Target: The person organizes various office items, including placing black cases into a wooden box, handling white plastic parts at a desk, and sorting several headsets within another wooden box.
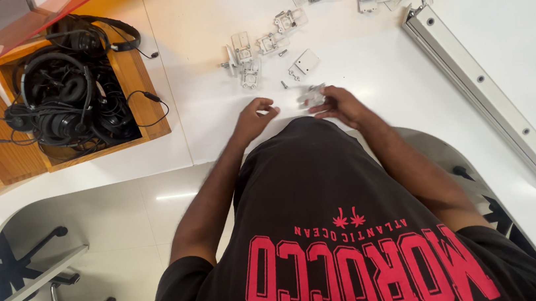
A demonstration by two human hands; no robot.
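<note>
my right hand (341, 105) sits at the near edge of the white table (351, 62), fingers curled around a small pale metal bracket (315, 94); grip blurred, so how tight i cannot tell. my left hand (254, 119) lies just beside it, fingers loosely bent, thumb and forefinger near each other; whether they pinch anything i cannot tell. a small screw (284, 86) lies between the hands and the loose hinge parts (246, 56) further out. long aluminium rail (491, 97) to my right, wooden box of headsets (72, 91) to my left
</note>
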